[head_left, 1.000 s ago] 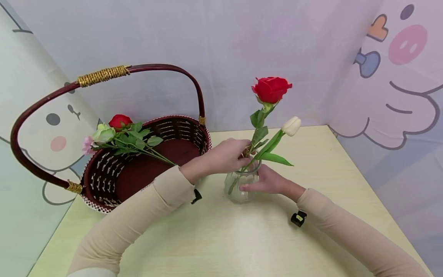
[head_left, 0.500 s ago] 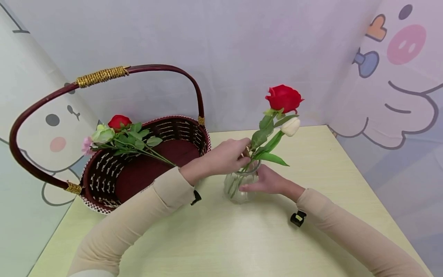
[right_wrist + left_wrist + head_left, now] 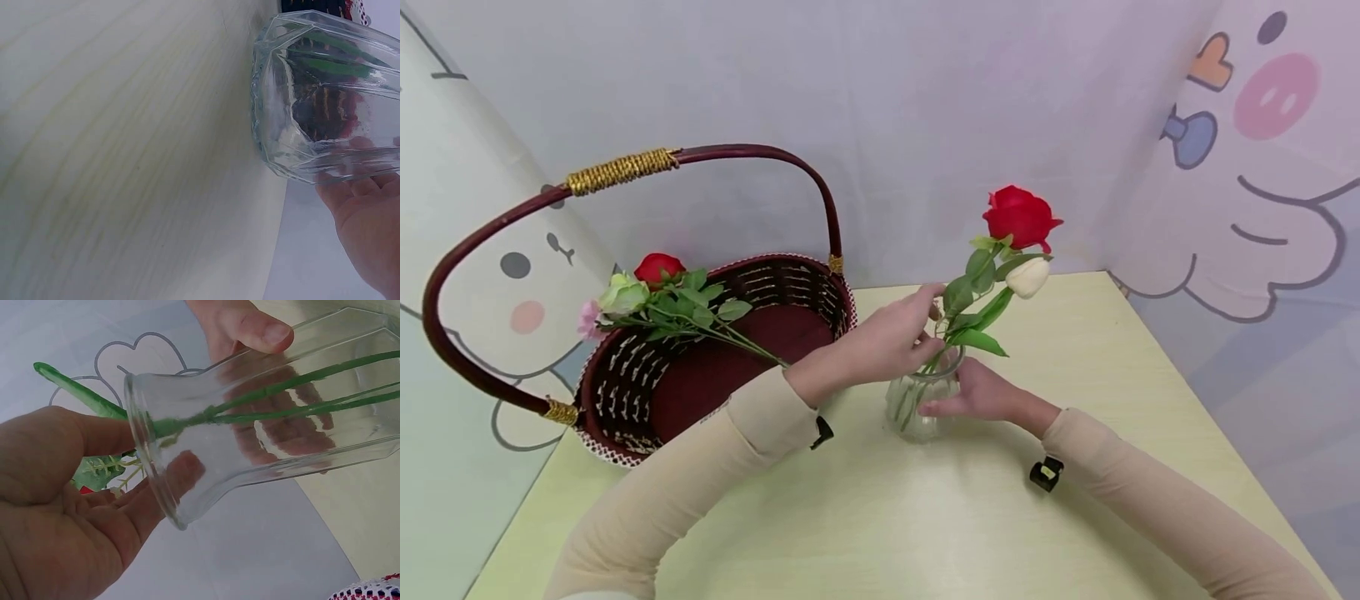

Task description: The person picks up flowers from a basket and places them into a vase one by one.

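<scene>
The rose [image 3: 1021,218] is red, the tulip [image 3: 1028,277] cream, the basket [image 3: 625,392] gold-flecked maroon.

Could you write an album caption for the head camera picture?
Right hand grips a glass vase with a red rose and white tulip; left hand at the vase's mouth, woven basket nearby.

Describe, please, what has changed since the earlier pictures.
The red rose in the vase has tilted right and lower; the left hand has spread its fingers at the stems. The right hand still holds the vase; the basket and its flowers stayed put.
</scene>
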`<state>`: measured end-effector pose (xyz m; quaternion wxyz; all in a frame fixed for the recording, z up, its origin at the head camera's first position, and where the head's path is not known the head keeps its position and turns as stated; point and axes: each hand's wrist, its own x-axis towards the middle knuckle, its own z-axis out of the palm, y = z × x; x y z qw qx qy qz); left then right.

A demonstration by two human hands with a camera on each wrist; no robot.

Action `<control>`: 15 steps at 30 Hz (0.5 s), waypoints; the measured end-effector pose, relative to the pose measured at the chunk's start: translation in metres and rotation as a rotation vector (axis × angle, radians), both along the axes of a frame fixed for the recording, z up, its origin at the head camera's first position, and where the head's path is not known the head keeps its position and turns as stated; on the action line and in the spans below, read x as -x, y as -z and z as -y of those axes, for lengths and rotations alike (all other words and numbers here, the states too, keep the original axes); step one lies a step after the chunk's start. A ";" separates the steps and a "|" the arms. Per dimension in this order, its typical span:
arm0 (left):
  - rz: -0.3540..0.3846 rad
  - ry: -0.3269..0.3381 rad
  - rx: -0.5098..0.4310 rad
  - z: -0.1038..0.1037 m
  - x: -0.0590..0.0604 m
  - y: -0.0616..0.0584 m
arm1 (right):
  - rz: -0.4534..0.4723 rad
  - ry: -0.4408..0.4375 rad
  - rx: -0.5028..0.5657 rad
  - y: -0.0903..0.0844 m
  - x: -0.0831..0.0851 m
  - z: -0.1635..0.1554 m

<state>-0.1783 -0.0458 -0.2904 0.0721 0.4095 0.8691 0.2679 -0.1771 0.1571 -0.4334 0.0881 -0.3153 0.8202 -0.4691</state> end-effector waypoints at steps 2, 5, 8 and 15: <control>-0.006 -0.006 -0.009 0.001 -0.001 0.000 | 0.014 0.009 -0.011 0.001 -0.001 0.000; -0.009 -0.019 -0.017 0.005 -0.003 0.000 | 0.037 0.012 -0.011 0.003 -0.003 0.002; -0.007 -0.040 -0.027 0.010 -0.006 -0.002 | 0.042 0.009 -0.003 0.006 -0.002 0.004; -0.034 -0.077 -0.060 0.020 -0.012 -0.008 | 0.063 0.033 -0.024 0.003 -0.003 0.002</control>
